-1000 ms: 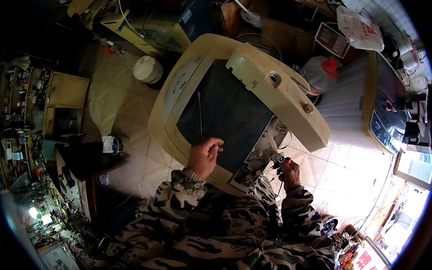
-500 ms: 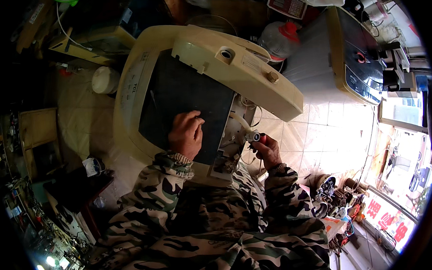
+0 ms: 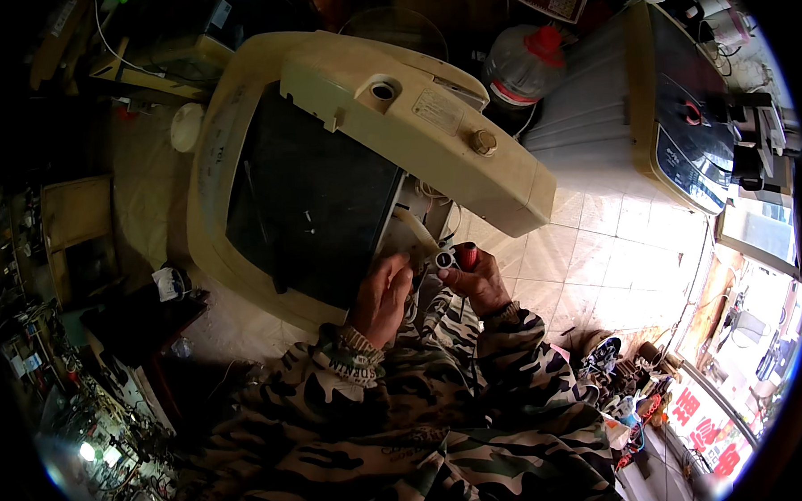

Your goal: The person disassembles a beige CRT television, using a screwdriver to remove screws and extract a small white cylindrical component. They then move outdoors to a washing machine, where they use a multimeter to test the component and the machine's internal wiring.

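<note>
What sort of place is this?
Looks like a small appliance repair shop, perhaps: a cream appliance with its panel set askew, baring a pale hose; a second machine standing at right; and dense clutter at lower left.

Head cam, left of side-by-side pair: upright fisheye, looking steeply down from the wearer's head onto the washing machine (image 3: pixel 313 187). Left hand (image 3: pixel 383 300) and right hand (image 3: pixel 479 283) near, just below centre; camouflage sleeves (image 3: pixel 531 357) enter low. Tiled floor (image 3: pixel 589 242) farther off; edges bend rimward.
</note>
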A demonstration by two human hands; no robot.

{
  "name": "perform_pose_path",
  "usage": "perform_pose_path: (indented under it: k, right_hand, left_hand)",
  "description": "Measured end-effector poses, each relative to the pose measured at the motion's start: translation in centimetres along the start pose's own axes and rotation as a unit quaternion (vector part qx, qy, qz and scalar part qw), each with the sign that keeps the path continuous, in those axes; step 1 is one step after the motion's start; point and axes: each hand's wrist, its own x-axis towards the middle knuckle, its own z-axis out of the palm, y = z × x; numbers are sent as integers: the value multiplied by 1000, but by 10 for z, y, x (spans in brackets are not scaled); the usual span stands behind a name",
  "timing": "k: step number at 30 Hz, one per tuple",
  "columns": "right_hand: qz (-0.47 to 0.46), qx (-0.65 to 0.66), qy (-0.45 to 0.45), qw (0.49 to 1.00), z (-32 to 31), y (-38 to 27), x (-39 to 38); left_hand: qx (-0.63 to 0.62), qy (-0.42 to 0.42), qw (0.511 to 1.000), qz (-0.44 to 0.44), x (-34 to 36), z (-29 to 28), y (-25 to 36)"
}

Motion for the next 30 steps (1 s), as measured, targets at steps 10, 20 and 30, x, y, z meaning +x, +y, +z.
perform_pose_path:
  k: [10,20,30]
  right_hand:
    - [67,-118,-102,986,-18,-33,13]
    - [-67,-344,-6,937,-3,-26,9]
    - [-105,-422,66,898,18,-31,0]
  left_hand:
    - [-167,35,984,-60,42,36,-19]
    - [41,34,993,-105,57,38,23]
    - [-64,77,992,-74,59,40,-24]
